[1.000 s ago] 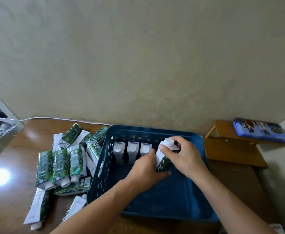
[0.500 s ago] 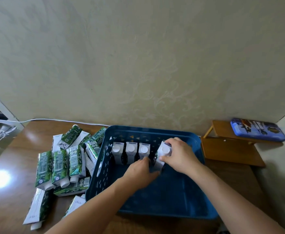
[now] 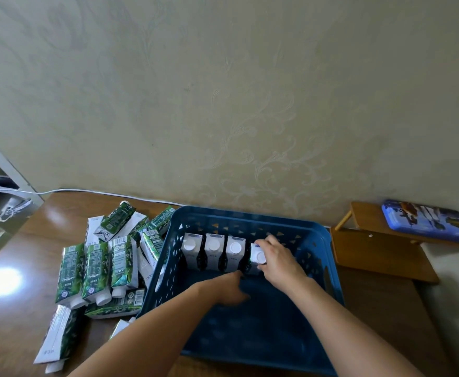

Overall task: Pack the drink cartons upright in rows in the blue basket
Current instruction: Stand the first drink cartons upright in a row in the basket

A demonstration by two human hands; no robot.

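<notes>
On the tabletop, head view:
Blue basket: sits on the brown tabletop close against the patterned wall, its floor mostly bare.
Row in basket: three drink cartons stand upright side by side along the far wall of the basket, white caps up; a fourth carton stands just right of them in the same line.
Right hand: reaches in from the lower right, fingers curled over the top and right side of the fourth carton, holding it by its capped end.
Left hand: inside the basket just in front of the row, blurred; fingers point toward the base of the cartons, and I cannot tell whether they touch anything or how far they are spread.
Loose cartons: a green and white heap lying on the tabletop left of the basket, some side by side with caps toward the camera, others piled crosswise behind and under them.
White cable: runs along the foot of the wall behind the heap.
Wooden stand: right of the basket, with a blue tin lying flat on its top.
</notes>
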